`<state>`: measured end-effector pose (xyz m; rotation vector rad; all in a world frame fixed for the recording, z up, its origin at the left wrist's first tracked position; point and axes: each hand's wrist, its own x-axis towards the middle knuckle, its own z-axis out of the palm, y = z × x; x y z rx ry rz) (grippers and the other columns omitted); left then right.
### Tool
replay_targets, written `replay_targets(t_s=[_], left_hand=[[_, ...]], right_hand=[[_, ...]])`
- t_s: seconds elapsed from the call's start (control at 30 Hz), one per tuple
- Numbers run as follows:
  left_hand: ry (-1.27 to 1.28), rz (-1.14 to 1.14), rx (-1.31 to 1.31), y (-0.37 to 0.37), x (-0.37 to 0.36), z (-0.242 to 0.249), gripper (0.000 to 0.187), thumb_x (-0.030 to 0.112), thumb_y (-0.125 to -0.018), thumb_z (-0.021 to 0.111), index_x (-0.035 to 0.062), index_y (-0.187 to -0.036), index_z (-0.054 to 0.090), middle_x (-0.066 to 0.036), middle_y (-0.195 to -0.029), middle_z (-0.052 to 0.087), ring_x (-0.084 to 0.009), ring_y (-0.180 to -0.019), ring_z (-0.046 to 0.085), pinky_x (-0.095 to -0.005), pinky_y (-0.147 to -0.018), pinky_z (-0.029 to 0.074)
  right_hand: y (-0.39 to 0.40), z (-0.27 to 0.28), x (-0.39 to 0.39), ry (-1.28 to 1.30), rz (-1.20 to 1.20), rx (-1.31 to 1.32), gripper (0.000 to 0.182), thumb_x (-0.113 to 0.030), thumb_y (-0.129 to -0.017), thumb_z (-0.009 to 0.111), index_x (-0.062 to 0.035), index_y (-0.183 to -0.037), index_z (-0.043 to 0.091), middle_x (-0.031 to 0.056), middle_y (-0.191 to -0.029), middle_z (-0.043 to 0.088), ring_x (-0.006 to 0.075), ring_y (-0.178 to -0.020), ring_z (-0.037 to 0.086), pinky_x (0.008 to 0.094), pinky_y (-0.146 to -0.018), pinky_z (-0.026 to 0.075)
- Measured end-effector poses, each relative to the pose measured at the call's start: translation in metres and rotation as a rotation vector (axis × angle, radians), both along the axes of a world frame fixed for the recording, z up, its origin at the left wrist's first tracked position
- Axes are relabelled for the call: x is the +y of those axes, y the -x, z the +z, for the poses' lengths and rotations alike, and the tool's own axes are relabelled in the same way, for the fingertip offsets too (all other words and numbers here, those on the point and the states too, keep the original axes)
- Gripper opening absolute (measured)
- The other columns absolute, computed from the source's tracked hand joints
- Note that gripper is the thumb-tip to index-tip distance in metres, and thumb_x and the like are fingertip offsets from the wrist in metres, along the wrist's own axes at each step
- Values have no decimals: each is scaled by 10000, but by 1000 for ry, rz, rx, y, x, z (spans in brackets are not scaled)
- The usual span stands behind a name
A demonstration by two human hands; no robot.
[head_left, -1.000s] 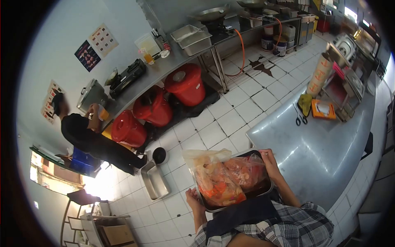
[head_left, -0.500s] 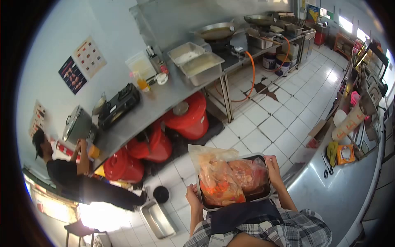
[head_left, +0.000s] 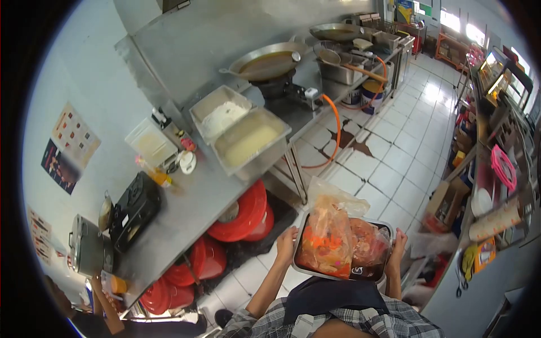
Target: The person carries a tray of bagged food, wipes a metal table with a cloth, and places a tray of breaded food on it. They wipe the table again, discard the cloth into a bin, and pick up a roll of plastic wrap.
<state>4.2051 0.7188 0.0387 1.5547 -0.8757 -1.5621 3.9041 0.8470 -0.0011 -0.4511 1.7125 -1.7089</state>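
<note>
Tray [head_left: 376, 274] is low in the frame, a bit right of the middle, in front of a dark apron [head_left: 335, 304]. The left hand [head_left: 286, 244] holds its left edge, with the fingers bent and close together, pinching the rim. The right hand [head_left: 398, 245] holds the right edge; its fingers bend at the rim, but I cannot tell how the thumb sits. A big bag [head_left: 327, 242] of orange and pale food fills the left side of the tray, and its loose top sticks up over the far edge. A small bag [head_left: 369, 239] of pink food lies to the right, touching the big one. A long metal table [head_left: 189, 205] runs from the lower left of the frame to the top right. On it, near the top middle, is a wide wok [head_left: 265, 63]. Just below the wok are a tub of white powder [head_left: 225, 119] and a tub of pale stuff [head_left: 252, 143]. An orange hose [head_left: 339, 121] hangs to their right. Red bins [head_left: 241, 217] stand under the table. At the bottom left, another person [head_left: 84, 324] has a hand near a grey pot [head_left: 89, 245]. Scissors [head_left: 460, 284] lie at the lower right.
</note>
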Motion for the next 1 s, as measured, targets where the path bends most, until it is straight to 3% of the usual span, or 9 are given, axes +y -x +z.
replay_targets(t_s=[0.03, 0.07, 0.2, 0.37, 0.43, 0.53, 0.7, 0.87, 1.0], left_hand=[[27, -9, 44, 10, -32, -10, 383, 330, -857, 524, -28, -942, 630, 5, -699, 577, -56, -514, 433, -192, -463, 315], [31, -1, 52, 23, -61, -10, 383, 330, -857, 524, -28, -942, 630, 5, -699, 577, -56, -514, 433, -192, -463, 315], [336, -260, -120, 62, -181, 13, 388, 336, -886, 483, -11, -937, 650, -34, -771, 625, -85, -641, 519, -228, -556, 388], [349, -393, -317, 107, -300, 74, 547, 446, -877, 418, -44, -997, 627, -194, -912, 654, -280, -893, 619, -359, -813, 434], [340, -433, -381, 116, -352, 67, 553, 452, -882, 388, -34, -983, 633, -204, -904, 654, -288, -893, 621, -377, -811, 435], [334, -565, -378, 115, -417, 57, 579, 422, -896, 392, -112, -952, 609, -207, -912, 649, -229, -863, 602, -370, -780, 433], [295, -590, -599, 102, -503, 25, 528, 382, -863, 343, -48, -973, 630, -276, -1017, 611, -378, -1036, 570, -431, -878, 412], [180, -707, -566, 74, -571, -36, 563, 376, -861, 348, -111, -985, 601, -305, -1033, 594, -380, -1048, 564, -419, -886, 410], [98, -602, -615, 64, -593, -32, 600, 404, -874, 357, -130, -1038, 576, -325, -1080, 565, -395, -1073, 544, -420, -893, 407]], right_hand=[[8, 1, -22, 14, -27, -9, 460, -401, -947, 409, -37, -1228, 386, 127, -1291, 393, 250, -1250, 305, 385, -1066, 199], [19, 5, -44, 18, -19, -1, 460, -401, -947, 409, -37, -1228, 386, 127, -1291, 393, 250, -1250, 305, 385, -1066, 199], [35, 45, -135, 69, -54, -104, 469, -425, -944, 407, -66, -1245, 382, 123, -1282, 386, 244, -1224, 344, 388, -1032, 277], [47, 79, -226, 243, -25, -89, 516, -460, -942, 387, -91, -1302, 355, 80, -1232, 370, 208, -1165, 386, 350, -984, 331], [42, 83, -265, 290, -37, -95, 509, -465, -943, 374, -106, -1304, 380, 39, -1159, 389, 173, -1114, 411, 312, -954, 352], [35, 80, -308, 268, -50, -17, 540, -495, -935, 372, -102, -1307, 364, 66, -1284, 377, 201, -1224, 370, 352, -999, 325], [16, 45, -380, 161, 13, -99, 499, -448, -933, 413, -91, -1278, 366, 108, -1311, 379, 212, -1241, 327, 370, -1023, 281], [-15, 11, -429, 146, 64, -106, 474, -420, -935, 423, -71, -1256, 408, 117, -1264, 401, 228, -1218, 332, 340, -1032, 232], [-32, -6, -453, -15, 148, -20, 475, -386, -933, 423, -46, -1264, 399, 147, -1248, 400, 271, -1194, 332, 362, -1039, 220]])
